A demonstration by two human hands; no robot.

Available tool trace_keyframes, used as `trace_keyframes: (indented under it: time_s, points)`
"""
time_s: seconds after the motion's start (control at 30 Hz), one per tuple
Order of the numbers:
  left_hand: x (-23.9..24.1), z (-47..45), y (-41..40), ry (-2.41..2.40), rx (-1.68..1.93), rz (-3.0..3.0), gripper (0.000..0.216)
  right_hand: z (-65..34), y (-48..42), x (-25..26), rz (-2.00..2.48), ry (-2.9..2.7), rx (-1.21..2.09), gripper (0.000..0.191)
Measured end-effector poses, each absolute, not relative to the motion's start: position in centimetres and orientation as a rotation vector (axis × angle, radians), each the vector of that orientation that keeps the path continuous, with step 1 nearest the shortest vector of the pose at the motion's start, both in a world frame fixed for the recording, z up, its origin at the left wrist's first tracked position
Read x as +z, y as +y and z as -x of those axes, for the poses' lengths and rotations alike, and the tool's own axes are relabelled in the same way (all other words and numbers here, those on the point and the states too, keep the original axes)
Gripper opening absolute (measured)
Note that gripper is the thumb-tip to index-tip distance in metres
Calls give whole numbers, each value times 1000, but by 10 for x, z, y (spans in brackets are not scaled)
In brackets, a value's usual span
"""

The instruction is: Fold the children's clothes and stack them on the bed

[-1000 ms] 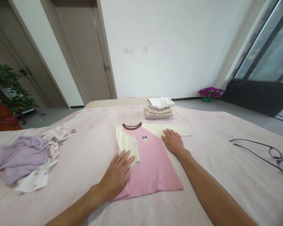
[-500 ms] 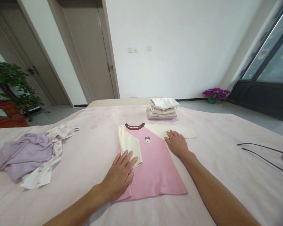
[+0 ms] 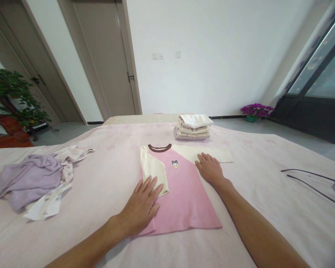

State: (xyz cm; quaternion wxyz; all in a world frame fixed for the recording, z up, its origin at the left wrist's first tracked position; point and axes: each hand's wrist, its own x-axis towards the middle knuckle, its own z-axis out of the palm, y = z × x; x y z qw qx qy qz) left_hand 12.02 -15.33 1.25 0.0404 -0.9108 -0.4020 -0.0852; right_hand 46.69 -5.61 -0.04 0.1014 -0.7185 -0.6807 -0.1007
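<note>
In the head view, a child's long-sleeved pink-and-cream shirt (image 3: 181,203) is lying front up on a pale pink patterned sheet (image 3: 100,186), straight ahead of the person. Its folded sleeve (image 3: 154,167) is lying down across the front, while its outstretched sleeve (image 3: 225,155) is pointing out to the right. The left hand (image 3: 141,203) is resting palm down on the folded sleeve's cuff and the shirt's side; the right hand (image 3: 210,169) is lying over the outstretched sleeve near the body. Neither grip is grasping anything: both hands are staying released and spread flat.

Pressing well here is probably calling for flat palms and light, even pressure, smoothing rather than dragging, with the left palm keeping the cuff from springing up and the hem lying straight.

As for counts, one shirt with two sleeves is lying under two hands. Beyond it, one stack of folded clothes (image 3: 194,128) is standing, its layers sitting too close for sure counting. At the left, at least two rumpled garments are lying together: one lavender garment (image 3: 36,176) and one pale printed garment (image 3: 67,167). At the right, one pair of eyeglasses (image 3: 314,173) is lying with both temples extended.
</note>
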Motion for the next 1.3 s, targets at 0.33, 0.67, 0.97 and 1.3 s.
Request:
trace_keyframes:
  time_s: [0.33, 0.67, 0.97, 1.3]
  points:
    - [18, -123, -157, -1088, -304, 2817, 52, -465, -58, 1, 2119, -2008, -302, 47]
    - [28, -124, -161, -908, -186, 3024, 62, -465, -60, 6, 2137, -2021, -257, 47]
    - [26, -120, -160, -1033, -523, 3005, 46, -466, -60, 8, 2141, -2023, -213, 49]
    - [38, -106, -148, -1749, -674, 2650, 11, -465, -61, 9, 2119, -2032, -252, 46]
